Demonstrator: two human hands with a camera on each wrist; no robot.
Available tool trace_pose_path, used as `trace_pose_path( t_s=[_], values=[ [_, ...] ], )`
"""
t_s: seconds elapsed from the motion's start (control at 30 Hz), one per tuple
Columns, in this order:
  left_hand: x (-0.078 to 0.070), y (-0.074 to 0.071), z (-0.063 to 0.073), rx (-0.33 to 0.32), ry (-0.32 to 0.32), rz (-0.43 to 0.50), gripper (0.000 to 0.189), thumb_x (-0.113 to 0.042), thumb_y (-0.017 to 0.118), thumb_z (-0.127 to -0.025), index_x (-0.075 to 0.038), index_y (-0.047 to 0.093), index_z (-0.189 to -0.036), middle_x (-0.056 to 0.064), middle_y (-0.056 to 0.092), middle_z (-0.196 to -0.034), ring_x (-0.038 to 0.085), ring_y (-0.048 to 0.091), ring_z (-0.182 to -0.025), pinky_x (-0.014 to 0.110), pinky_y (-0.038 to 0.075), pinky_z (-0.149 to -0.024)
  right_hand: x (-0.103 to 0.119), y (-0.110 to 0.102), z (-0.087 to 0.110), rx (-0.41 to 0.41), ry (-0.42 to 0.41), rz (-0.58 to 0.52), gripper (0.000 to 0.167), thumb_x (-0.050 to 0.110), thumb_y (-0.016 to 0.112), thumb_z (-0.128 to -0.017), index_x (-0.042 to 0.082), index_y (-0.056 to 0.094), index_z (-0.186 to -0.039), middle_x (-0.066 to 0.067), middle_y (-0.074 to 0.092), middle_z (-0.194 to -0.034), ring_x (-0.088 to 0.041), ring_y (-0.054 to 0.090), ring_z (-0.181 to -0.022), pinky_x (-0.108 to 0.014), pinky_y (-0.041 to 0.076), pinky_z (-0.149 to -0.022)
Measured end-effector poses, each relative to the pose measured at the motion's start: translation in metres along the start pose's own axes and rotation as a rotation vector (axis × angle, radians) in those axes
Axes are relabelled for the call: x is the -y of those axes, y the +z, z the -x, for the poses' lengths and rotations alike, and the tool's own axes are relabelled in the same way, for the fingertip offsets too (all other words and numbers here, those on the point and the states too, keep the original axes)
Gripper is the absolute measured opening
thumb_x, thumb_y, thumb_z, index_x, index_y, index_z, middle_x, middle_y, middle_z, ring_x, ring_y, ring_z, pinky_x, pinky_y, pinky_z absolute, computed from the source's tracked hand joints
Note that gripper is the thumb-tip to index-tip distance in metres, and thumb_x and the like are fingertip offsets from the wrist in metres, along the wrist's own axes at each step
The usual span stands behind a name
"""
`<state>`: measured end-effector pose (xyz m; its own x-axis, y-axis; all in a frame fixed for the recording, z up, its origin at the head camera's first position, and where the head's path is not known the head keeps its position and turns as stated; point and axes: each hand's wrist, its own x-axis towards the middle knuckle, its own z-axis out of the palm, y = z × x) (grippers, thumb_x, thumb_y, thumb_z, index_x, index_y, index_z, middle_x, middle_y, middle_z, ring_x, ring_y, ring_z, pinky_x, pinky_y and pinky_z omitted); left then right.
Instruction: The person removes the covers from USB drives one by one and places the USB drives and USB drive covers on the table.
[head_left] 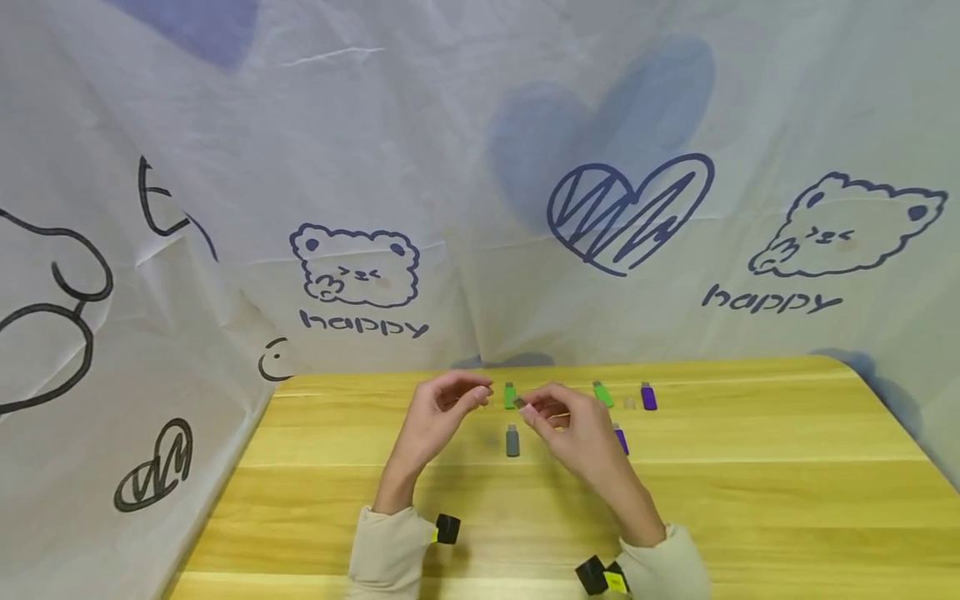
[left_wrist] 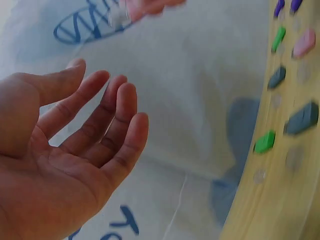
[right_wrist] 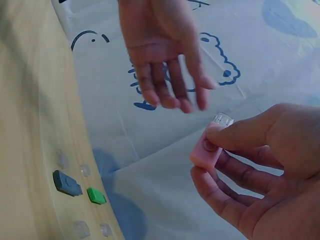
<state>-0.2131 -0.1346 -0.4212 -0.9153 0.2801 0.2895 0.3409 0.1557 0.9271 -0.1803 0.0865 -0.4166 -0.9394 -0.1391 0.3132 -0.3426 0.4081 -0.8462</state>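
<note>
My right hand [head_left: 577,425] pinches a pink USB stick [right_wrist: 205,151] between thumb and fingers, above the table. A clear, glassy end, probably a transparent cap over the plug, points up towards my left hand [head_left: 442,408]. That left hand holds nothing; its fingers are loosely bent and apart from the stick in the right wrist view. Below the hands lie a grey USB stick [head_left: 512,442] and a green USB stick [head_left: 509,395]. A purple USB stick [head_left: 621,439] is partly hidden behind my right hand.
Farther right on the wooden table [head_left: 750,467] lie another green stick [head_left: 603,394] and a purple stick [head_left: 648,397]. Another pink stick [left_wrist: 304,44] shows in the left wrist view. Small clear caps [right_wrist: 81,229] lie near the sticks. A printed cloth [head_left: 480,208] hangs behind.
</note>
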Motion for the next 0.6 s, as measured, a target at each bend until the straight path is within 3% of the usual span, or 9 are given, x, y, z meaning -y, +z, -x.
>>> trace_pose_path(
  t_s=[0.1,0.23,0.6],
  values=[
    [-0.005,0.01,-0.001,0.051,0.005,0.026,0.023,-0.008,0.067,-0.1,0.005,0.07,-0.118,0.015,0.072,-0.113,0.033,0.07,-0.102,0.034,0.058,-0.091,-0.002,-0.001,0.0,-0.004,-0.009,-0.026,0.011,0.01,0.076,-0.095,0.006,0.076,-0.105,-0.003,0.074,-0.094,-0.018,0.073,-0.086,-0.031,0.062,-0.076],
    [-0.007,0.02,-0.002,0.07,0.001,0.055,0.02,-0.006,0.07,-0.098,0.005,0.071,-0.115,0.016,0.073,-0.111,0.025,0.071,-0.101,0.033,0.058,-0.091,-0.001,-0.001,0.001,-0.016,0.006,-0.085,0.014,0.01,0.077,-0.093,0.004,0.076,-0.106,-0.006,0.075,-0.095,-0.02,0.075,-0.083,-0.028,0.061,-0.074],
    [-0.005,0.035,-0.006,0.013,0.002,0.094,0.014,-0.002,0.07,-0.097,0.005,0.072,-0.109,0.019,0.073,-0.103,0.016,0.071,-0.089,0.027,0.059,-0.082,-0.001,-0.004,0.001,-0.015,0.043,-0.133,0.013,0.01,0.077,-0.094,0.003,0.077,-0.104,-0.009,0.076,-0.097,-0.016,0.074,-0.08,-0.024,0.06,-0.072]
  ],
)
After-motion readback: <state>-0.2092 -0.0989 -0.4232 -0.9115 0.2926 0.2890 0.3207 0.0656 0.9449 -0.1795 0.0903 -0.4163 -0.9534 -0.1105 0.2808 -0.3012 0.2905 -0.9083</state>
